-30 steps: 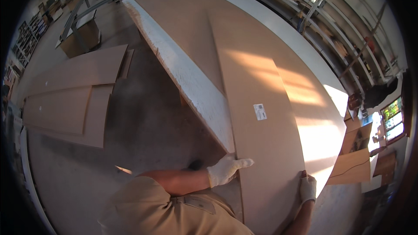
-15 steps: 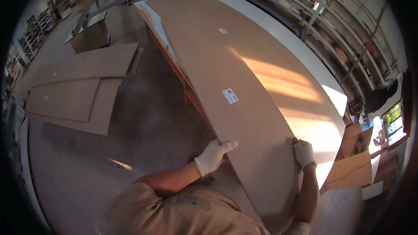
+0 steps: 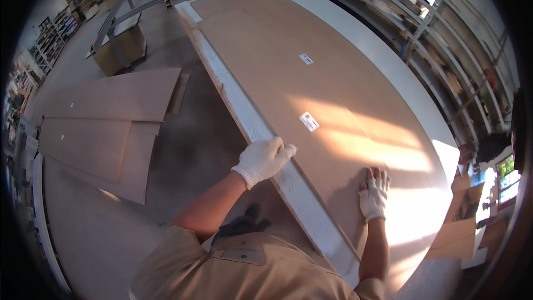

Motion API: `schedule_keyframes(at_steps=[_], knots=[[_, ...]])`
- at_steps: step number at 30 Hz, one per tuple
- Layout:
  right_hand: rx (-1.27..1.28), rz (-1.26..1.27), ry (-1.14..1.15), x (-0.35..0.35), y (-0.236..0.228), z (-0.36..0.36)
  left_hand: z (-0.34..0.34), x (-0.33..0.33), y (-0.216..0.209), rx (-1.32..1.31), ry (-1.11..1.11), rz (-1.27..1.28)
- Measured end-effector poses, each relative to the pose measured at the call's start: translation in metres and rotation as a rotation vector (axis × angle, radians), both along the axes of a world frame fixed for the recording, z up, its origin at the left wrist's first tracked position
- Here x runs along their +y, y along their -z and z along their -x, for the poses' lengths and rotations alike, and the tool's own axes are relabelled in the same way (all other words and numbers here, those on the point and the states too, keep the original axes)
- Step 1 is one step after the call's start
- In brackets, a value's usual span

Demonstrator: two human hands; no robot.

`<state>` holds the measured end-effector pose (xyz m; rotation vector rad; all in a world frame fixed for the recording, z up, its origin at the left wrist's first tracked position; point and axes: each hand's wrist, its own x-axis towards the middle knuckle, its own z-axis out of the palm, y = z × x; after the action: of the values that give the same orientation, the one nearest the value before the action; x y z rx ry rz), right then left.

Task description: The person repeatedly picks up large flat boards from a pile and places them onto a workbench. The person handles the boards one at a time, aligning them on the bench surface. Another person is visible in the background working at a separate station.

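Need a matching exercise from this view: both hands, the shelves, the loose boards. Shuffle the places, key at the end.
Things
1. Left hand
2. Loose boards
3. Right hand
4. Shelves

Places
A. Upper right of the view
B. At the left edge of the big brown board
C. Palm down on top of the brown surface, fingers extended
D. Left of the white table, across a gap

Pairs
1-B
2-D
3-C
4-A
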<state>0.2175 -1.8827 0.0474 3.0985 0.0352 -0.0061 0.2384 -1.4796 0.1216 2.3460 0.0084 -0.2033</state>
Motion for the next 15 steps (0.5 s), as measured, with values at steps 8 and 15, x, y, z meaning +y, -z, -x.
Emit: schedule_keyframes(at_steps=[8, 15], knots=[[0.017, -0.104, 0.073, 0.014, -0.02, -0.004, -0.18, 0.092, 0.068, -0.623, -0.053, -0.357], [-0.041, -0.121, 0.04, 0.069, -0.003, -0.084, -0.35, 0.181, 0.072, -0.389, -0.05, -0.564]])
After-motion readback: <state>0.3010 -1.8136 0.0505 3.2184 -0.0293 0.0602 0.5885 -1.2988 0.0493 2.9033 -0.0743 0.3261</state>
